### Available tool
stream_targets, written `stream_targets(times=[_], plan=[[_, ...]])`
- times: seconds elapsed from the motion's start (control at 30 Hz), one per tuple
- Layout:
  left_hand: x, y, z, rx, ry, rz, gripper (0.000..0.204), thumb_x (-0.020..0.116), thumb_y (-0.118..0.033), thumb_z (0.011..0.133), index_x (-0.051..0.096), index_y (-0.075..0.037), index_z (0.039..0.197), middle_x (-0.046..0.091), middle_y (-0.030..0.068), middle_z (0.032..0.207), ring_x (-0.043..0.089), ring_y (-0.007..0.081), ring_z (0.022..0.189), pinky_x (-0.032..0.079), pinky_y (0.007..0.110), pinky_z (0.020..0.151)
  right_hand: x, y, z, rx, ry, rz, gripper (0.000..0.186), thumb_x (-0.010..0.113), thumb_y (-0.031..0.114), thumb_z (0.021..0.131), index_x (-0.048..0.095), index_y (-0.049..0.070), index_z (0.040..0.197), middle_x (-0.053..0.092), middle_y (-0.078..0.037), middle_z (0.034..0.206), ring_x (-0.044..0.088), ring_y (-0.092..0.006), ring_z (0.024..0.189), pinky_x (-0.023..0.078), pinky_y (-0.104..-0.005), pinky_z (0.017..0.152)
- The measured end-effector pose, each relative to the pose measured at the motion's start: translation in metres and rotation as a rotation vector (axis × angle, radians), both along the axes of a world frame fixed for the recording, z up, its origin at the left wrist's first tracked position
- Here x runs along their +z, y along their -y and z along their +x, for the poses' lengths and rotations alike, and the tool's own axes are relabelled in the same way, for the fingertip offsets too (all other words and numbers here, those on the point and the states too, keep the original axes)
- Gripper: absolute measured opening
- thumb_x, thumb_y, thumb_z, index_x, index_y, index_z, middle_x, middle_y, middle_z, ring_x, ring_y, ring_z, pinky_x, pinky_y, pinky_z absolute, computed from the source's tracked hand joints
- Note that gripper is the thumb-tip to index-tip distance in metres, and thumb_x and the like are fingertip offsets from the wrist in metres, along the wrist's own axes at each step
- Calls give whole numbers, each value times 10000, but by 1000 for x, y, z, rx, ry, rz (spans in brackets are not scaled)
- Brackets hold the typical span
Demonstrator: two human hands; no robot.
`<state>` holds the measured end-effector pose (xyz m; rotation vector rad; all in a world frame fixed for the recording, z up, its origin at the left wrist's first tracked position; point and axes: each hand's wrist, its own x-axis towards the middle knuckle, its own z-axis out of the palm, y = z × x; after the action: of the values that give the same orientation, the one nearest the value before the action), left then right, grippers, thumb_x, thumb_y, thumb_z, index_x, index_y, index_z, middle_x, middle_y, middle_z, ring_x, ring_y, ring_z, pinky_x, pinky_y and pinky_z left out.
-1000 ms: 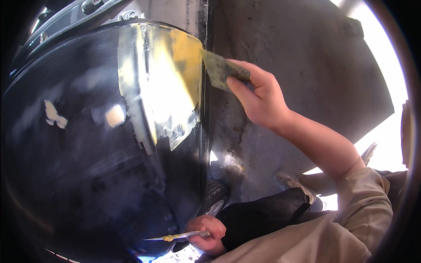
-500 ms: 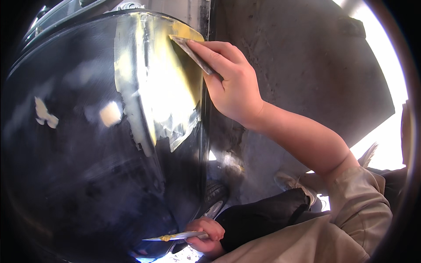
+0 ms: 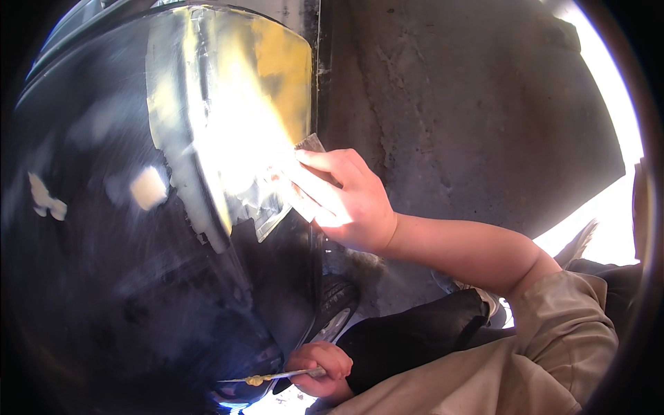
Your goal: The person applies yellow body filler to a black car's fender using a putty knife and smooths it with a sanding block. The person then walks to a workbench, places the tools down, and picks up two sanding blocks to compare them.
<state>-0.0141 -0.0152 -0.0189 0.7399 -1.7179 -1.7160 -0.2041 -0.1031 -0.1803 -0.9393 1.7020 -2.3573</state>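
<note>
My right hand (image 3: pixel 356 200) grips a flat grey filler spreader (image 3: pixel 310 144), fingers laid along it. Its blade lies against the right edge of a dark, curved car body panel (image 3: pixel 104 290). Pale yellow filler (image 3: pixel 283 76) coats the panel's upper right part, with glare washing out its middle and a ragged lower end. Low in the picture, my left hand (image 3: pixel 321 366) is closed round a thin flat blade (image 3: pixel 283 375), seen nearly edge-on. A dab of yellow putty (image 3: pixel 255 380) sits on that blade.
Two pale patches, one squarish (image 3: pixel 149 188) and one irregular (image 3: pixel 47 198), mark the panel's left side. A tyre (image 3: pixel 337 297) shows below the panel's right edge. My bent leg in black trousers (image 3: pixel 415 332) is beside the left hand. Grey floor (image 3: pixel 470 104) stretches to the right.
My right hand has drawn the spreader down along the panel's right edge, baring the yellow filler above. The left hand's blade has turned more edge-on. The view has shifted slightly.
</note>
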Motion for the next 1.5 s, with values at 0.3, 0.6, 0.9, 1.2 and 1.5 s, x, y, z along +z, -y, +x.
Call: stream_targets(times=[0.3, 0.6, 0.9, 1.2, 1.5], plan=[[1, 11, -17, -122, 94, -2, 478, 363, -459, 1091, 538, -49, 1264, 521, 100, 610, 470, 177, 389, 445, 297, 333, -11, -25, 21, 266, -130, -4, 342, 741, 52, 677, 677, 112, 1008, 607, -91, 1007, 591, -296, 935, 521, -401, 777], [-4, -4, -15, 77, 299, 5, 597, 348, -577, 1056, 587, -36, 978, 481, 55, 558, 433, 160, 382, 395, 276, 344, 55, -78, -54, 579, 357, -579, 444, 648, 30, 924, 579, 42, 1362, 640, -111, 846, 644, -300, 683, 524, -377, 610], [-1, 6, -38, 149, -217, 235, 509, 271, -483, 1106, 545, -74, 1235, 417, 19, 630, 336, 109, 389, 332, 266, 340, 14, -109, -70, 1082, -497, -160, 361, 616, 173, 901, 654, 63, 1243, 669, -116, 843, 687, -299, 764, 547, -430, 628], [1, 6, -30, -10, -38, 107, 515, 272, -484, 1102, 506, -68, 1295, 480, 67, 639, 402, 155, 393, 406, 289, 330, -5, -58, -80, 555, 665, 297, 238, 593, 185, 973, 547, -47, 992, 636, -246, 757, 654, -399, 734, 505, -454, 676], [4, 5, -26, -89, 21, 72, 495, 253, -460, 1111, 489, -79, 1320, 457, 55, 653, 397, 137, 406, 408, 266, 328, -14, -5, -104, 448, 763, 284, 338, 559, 204, 980, 606, -10, 1237, 718, -196, 1046, 687, -344, 1000, 525, -410, 881]])
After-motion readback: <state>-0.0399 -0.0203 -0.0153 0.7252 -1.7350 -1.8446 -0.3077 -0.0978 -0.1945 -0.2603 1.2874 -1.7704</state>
